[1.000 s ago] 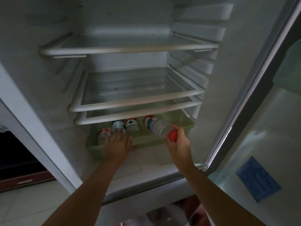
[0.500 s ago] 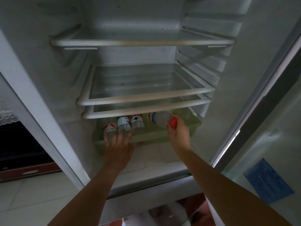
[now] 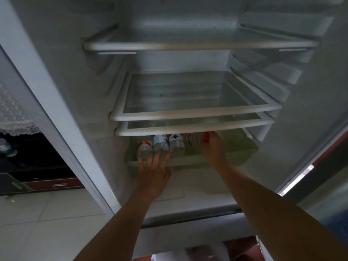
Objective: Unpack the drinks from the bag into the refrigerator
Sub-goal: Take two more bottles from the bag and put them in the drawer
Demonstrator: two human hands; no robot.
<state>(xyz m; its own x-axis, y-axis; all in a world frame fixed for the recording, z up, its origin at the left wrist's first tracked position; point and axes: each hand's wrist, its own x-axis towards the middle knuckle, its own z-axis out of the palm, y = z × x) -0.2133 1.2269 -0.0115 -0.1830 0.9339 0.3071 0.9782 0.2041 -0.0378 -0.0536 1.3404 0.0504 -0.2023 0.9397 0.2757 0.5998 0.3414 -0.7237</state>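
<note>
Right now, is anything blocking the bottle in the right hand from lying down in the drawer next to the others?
Nothing visible does. The right hand holds the bottle just under the lowest shelf, beside three bottles at the drawer's left. The drawer space to its right looks free.

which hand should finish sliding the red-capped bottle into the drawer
Right. The right hand already holds the red-capped bottle at its cap end, partway under the shelf. The left hand rests on the three bottles lying in the drawer.
</note>
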